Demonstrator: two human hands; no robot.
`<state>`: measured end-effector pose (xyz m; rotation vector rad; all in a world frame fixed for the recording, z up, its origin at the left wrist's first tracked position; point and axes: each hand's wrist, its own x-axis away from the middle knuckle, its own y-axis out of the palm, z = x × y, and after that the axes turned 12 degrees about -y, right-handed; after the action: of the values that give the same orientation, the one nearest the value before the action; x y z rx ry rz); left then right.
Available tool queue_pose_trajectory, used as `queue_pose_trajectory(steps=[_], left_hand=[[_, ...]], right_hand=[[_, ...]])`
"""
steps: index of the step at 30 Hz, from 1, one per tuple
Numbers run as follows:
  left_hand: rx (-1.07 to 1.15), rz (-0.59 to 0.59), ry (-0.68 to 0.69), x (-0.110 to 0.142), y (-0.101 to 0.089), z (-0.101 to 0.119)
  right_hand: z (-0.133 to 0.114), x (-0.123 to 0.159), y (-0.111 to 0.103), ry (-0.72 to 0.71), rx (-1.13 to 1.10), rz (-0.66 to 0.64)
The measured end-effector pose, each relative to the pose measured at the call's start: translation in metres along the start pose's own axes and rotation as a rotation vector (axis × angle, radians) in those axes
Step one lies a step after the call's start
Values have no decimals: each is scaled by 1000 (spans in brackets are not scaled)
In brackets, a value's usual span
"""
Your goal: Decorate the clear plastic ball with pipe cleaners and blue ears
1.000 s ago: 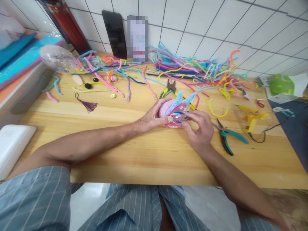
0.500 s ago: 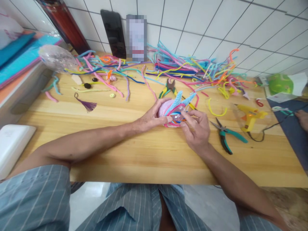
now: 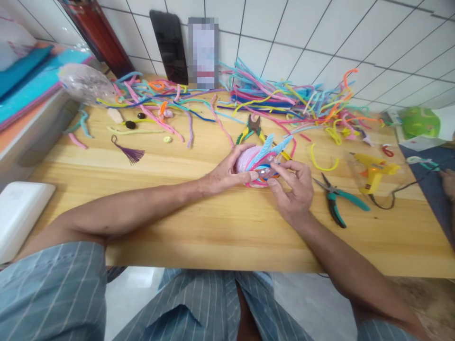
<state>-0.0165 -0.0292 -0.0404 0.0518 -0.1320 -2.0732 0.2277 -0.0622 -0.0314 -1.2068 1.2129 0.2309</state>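
Note:
A rounded pipe-cleaner craft [image 3: 247, 161], mostly pale pink-lilac with pink, blue and orange bands, is held just above the wooden table. Two light blue prongs stick up from its top, and shiny clear material shows at its front. My left hand [image 3: 229, 173] is wrapped round its left side, thumb across the front. My right hand [image 3: 295, 187] pinches at its right side, fingertips against the shiny part; whether they grip a separate small piece is hidden. Just behind the craft lie yellow-green cutting pliers [image 3: 254, 125]. Teal-handled needle-nose pliers [image 3: 334, 196] rest right of my right hand.
Loose pipe cleaners [image 3: 263, 97] are heaped along the tiled wall. Two phones [image 3: 169, 47] lean there. A yellow glue gun [image 3: 375, 173] with a black cord lies at right. A purple tassel [image 3: 130, 152] and a white box [image 3: 24, 218] are at left. Another person's hand shows at the far right edge.
The view has shifted slightly, so everything sits a little further right. Both hands keep their hold on the craft, with barely any visible finger movement.

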Motion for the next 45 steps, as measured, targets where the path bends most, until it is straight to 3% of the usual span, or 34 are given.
queue_pose_trajectory(steps=[14, 45], left_hand=[[-22, -17, 23, -2, 0, -4], [-27, -28, 49, -6, 1, -5]], right_hand=[[-1, 2, 1, 17, -77, 43], [2, 2, -3, -13, 18, 6]])
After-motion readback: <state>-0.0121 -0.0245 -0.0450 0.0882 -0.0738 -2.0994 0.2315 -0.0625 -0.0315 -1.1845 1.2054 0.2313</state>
